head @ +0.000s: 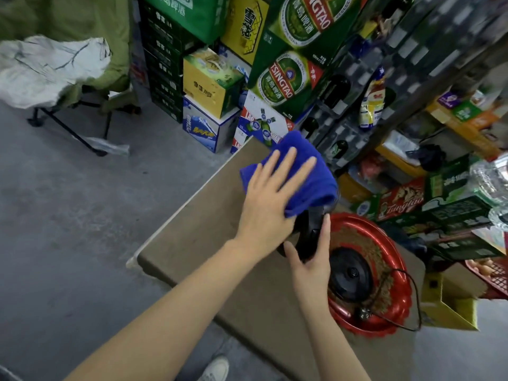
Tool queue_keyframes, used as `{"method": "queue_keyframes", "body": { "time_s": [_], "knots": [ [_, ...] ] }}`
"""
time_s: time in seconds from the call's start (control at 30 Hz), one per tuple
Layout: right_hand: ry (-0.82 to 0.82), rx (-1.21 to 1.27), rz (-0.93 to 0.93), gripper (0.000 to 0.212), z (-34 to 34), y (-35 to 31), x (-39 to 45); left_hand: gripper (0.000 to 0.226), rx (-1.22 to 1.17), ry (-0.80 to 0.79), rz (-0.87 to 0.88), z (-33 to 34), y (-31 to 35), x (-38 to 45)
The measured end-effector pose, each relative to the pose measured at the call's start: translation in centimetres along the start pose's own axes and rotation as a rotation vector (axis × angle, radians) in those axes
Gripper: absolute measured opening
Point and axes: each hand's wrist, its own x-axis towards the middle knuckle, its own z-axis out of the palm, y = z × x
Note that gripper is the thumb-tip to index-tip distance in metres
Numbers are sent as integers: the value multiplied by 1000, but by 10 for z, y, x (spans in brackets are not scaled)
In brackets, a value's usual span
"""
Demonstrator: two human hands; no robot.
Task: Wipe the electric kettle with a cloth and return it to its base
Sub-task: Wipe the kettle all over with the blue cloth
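Kettle (309,237) sits off its base (350,273), my right hand (312,266) wrapped round the handle; left hand (270,199), fingers spread, presses the soft cloth (310,182) on it. Probably light, slippery.

A grey concrete floor (82,215) fills the 9 o'clock side. A folding chair (68,92) draped in green fabric stands at 10 o'clock. Stacked beer cartons (288,78) rise at 12 o'clock. Crowded shelves (439,78) run toward 3 o'clock, beside the brown worktop (220,257).
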Motion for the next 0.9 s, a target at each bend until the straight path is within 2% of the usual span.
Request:
{"method": "queue_keyframes", "body": {
  "time_s": [0.03,0.07,0.13,0.23,0.33,0.4,0.47,0.57,0.6,0.67,0.7,0.77,0.9],
  "knots": [
    [24,0,-30,83,3,6,3,61,179,-100,168,17,-2,3],
    [59,5,-39,78,3,9,4,61,291,-210,250,31,-2,6],
    [75,58,-14,78,2,9,8,62,417,-403,284,52,5,17],
    [56,114,-2,79,2,9,14,61,577,-521,220,64,10,58],
    [25,119,-43,76,5,10,13,57,600,-491,24,63,-2,103],
    [18,92,-51,75,6,9,10,48,398,-422,-180,56,-14,116],
    [47,35,-64,72,8,13,15,32,45,-309,-391,45,-27,115],
    [133,4,-87,66,10,12,25,24,-410,-120,-501,41,-43,99],
    [152,-9,-111,64,11,4,31,29,-454,-48,-465,44,-46,91],
    [198,48,-142,59,10,-10,52,45,-306,39,-217,55,-47,77],
    [243,101,-123,54,9,-17,67,49,-157,38,-79,62,-46,72],
    [317,210,-49,50,1,-37,95,55,74,14,48,68,-37,65],
    [360,375,-30,36,-26,-64,103,60,268,-45,239,67,-38,16]
  ]
}}
